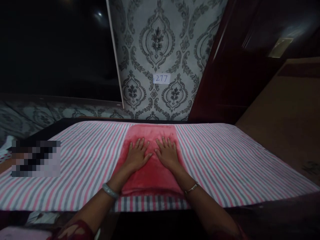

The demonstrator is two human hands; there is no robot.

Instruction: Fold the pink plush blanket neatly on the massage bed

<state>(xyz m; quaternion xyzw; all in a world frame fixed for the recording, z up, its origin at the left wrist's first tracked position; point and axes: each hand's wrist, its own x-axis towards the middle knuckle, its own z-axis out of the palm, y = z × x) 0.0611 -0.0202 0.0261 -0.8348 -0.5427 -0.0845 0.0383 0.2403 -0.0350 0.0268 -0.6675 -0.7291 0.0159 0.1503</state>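
Observation:
A red, plush-looking cloth [152, 180] lies flat on the striped tablecloth, its long side running away from me. On its left half my left hand [138, 156] rests palm down, fingers spread. My right hand [168, 154] lies the same way on the right half, a small gap between the two thumbs. Neither hand grips anything. Where the pile is brushed differently, the cloth shows lighter and darker red patches. A thick bracelet circles my left wrist and a thin one my right.
The pink, grey and white striped tablecloth [215, 156] covers the table. At the left edge, part of another person's arm [6, 165] shows beside a blurred-out patch. Behind stand a dark television screen [57, 50], patterned wallpaper with a "277" paper label [161, 78], and a dark red door [240, 60].

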